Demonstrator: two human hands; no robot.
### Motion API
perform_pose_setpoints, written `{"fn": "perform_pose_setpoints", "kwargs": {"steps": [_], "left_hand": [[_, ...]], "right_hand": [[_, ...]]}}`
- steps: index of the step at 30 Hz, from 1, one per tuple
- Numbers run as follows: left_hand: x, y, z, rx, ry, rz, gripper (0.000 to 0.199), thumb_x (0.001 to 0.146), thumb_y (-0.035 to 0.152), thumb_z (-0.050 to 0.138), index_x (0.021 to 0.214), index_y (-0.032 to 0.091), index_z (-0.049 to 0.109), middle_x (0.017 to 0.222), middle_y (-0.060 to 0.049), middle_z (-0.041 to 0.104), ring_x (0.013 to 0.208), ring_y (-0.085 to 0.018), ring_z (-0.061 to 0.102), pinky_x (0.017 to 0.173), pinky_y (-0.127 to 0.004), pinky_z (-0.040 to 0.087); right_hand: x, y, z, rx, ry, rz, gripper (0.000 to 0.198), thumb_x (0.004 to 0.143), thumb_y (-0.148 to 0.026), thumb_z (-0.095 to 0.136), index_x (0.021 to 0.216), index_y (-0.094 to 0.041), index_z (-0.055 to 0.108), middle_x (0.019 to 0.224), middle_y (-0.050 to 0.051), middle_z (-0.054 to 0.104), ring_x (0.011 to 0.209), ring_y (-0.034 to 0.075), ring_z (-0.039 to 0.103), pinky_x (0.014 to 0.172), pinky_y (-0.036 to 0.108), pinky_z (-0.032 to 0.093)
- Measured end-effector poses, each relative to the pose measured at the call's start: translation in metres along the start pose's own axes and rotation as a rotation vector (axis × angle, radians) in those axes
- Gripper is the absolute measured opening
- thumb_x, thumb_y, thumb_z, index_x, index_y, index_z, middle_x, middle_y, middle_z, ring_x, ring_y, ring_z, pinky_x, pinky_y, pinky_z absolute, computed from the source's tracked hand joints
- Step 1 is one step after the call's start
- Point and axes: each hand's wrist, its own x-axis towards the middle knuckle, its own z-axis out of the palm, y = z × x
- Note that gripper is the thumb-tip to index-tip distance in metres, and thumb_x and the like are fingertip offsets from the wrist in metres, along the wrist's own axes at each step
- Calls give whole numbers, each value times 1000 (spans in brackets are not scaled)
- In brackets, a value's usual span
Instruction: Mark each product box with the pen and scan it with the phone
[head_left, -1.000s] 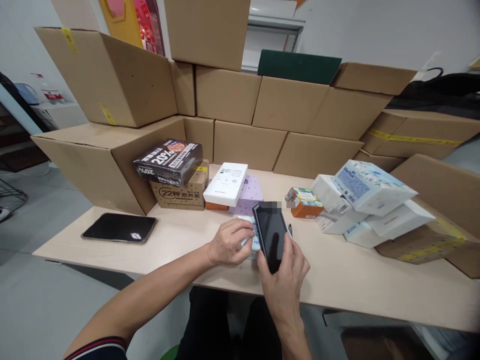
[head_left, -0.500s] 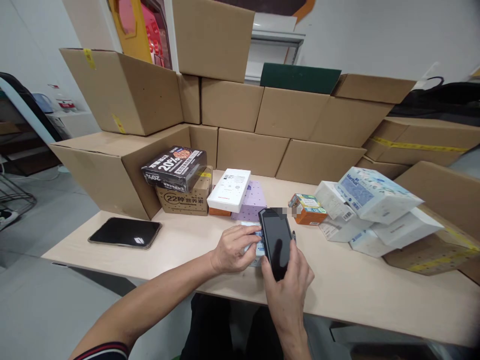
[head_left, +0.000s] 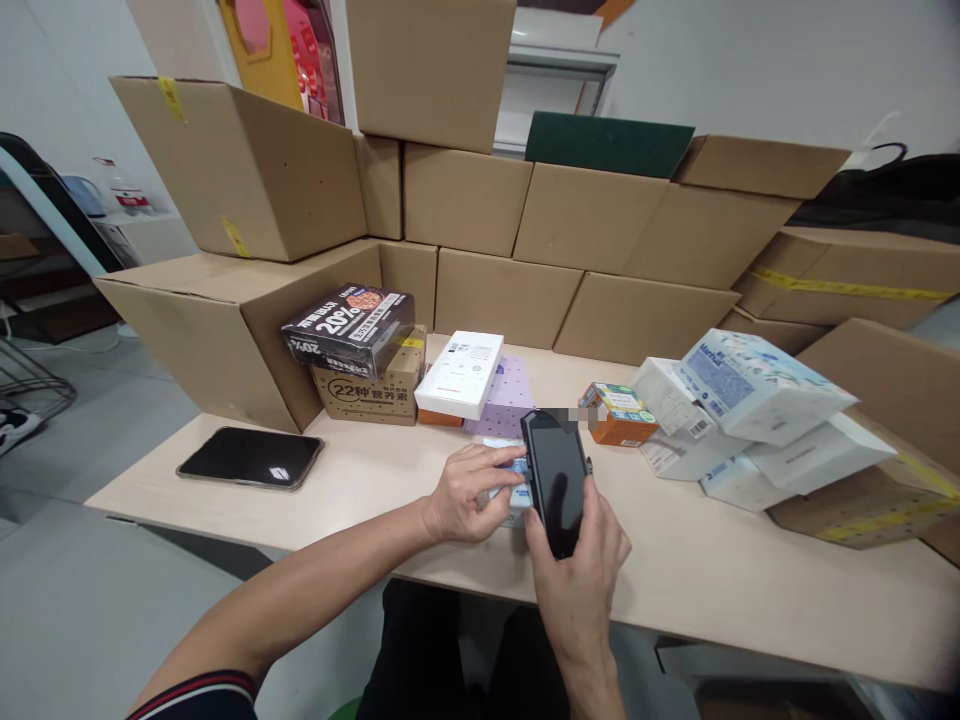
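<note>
Room between flat phone (head_left: 251, 457) and left hand (head_left: 472, 492), orange box (head_left: 624, 428) apparently just beyond dark device (head_left: 559, 485)

Two hands (head_left: 476, 495) (head_left: 581, 575), two black-screened devices (head_left: 556, 480) (head_left: 251, 457), one purple box (head_left: 511, 390), one table (head_left: 367, 490)

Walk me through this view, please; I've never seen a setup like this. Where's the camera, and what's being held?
There is no machine here, just a person's two bare hands. One camera, worn on the head, looks forward and down at them. The right hand has a black handheld device in its grip; fingers of the left hand are at its left edge. A pale blue box shows between the hands, partly hidden. On the table, from left to right, are a black phone, a dark box on a brown box, a white box overlapping a purple box, an orange box and stacked white packs. Cardboard boxes stand behind.
</note>
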Motion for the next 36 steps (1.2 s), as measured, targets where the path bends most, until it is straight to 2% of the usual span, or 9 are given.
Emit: {"fn": "perform_pose_setpoints", "kwargs": {"steps": [12,28,32,36], "left_hand": [[0,-1,0,-20,-9,-1,23,76,13,55,92,18,70,116,-14,72,80,-20,70,72,-38,57],[1,0,-2,-7,-13,18,22,76,12,55,91,18,69,117,-14,72,81,-20,69,71,-38,58],[0,-1,-2,-5,-19,27,23,77,11,55,93,18,69,117,-14,71,87,-21,69,74,-38,57],[-1,-3,-3,11,-28,10,29,77,15,55,103,20,69,118,-13,69,102,-25,66,86,-44,55]], "right_hand": [[1,1,-1,-8,-6,-6,76,89,-51,58,151,-15,34,135,23,52,122,36,49,99,57,40],[2,0,-5,19,-37,7,76,90,-52,57,153,-18,30,139,21,51,125,35,48,100,55,38],[3,0,-12,25,-56,36,79,88,-54,58,153,-19,30,139,21,51,125,35,47,100,55,38],[7,13,-29,-37,0,81,83,86,-60,58,152,-15,34,138,23,52,124,37,48,101,57,38]]}}
